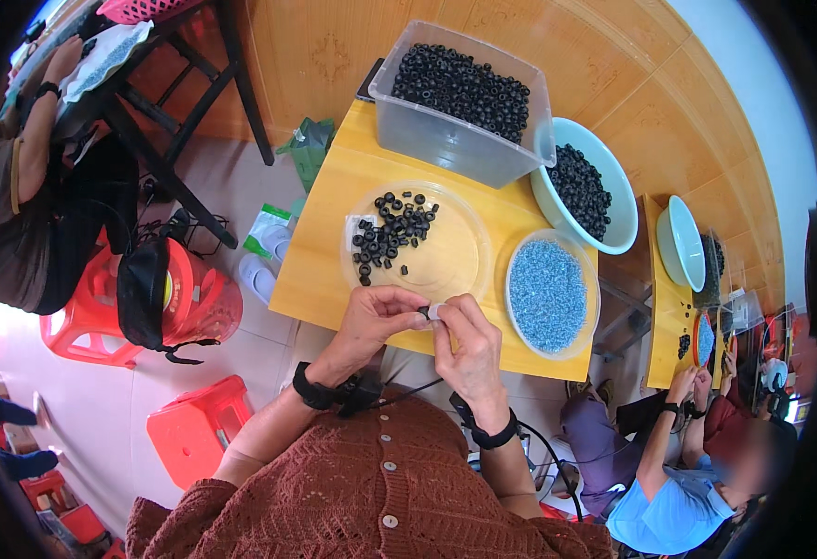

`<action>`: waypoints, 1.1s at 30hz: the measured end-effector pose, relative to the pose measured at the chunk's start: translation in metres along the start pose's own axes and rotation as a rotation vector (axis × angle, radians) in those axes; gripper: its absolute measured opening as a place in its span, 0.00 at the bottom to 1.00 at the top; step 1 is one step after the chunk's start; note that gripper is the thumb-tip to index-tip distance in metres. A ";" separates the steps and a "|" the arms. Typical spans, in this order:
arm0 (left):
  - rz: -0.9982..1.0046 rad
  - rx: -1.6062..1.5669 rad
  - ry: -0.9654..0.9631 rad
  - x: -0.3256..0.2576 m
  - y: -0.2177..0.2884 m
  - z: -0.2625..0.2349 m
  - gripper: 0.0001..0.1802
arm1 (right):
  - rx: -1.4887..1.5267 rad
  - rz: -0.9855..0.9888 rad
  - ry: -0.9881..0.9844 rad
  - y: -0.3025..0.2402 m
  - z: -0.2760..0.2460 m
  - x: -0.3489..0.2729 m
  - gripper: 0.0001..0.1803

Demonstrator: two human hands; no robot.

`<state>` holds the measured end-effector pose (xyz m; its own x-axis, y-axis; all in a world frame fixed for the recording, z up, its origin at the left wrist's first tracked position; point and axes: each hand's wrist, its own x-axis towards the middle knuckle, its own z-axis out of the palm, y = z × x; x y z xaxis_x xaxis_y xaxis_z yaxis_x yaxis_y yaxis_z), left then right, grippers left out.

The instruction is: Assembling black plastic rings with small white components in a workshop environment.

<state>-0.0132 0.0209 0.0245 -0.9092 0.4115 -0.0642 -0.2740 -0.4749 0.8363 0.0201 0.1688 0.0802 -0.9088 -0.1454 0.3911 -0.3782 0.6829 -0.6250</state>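
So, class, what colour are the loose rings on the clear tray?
The rings are black, best in head view.

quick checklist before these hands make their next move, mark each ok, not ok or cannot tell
1. Left hand pinching a small black ring: ok.
2. Right hand up close to the left: ok.
3. Pale piece between the fingers fully joined to the ring: cannot tell, too small.
4. Loose black rings lying near the hands: ok.
5. Blue beads in their round dish: ok.
6. Pale blue bowl fully supported underneath: cannot tell.
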 end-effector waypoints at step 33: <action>-0.011 -0.264 0.114 -0.012 0.001 -0.048 0.10 | -0.223 0.226 -0.151 0.053 0.072 0.043 0.06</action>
<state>-0.0176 -0.0222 -0.0001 -0.9311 0.3344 -0.1459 -0.3425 -0.6635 0.6652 -0.0516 0.1469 0.0152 -0.9873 -0.0651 0.1450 -0.1315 0.8472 -0.5148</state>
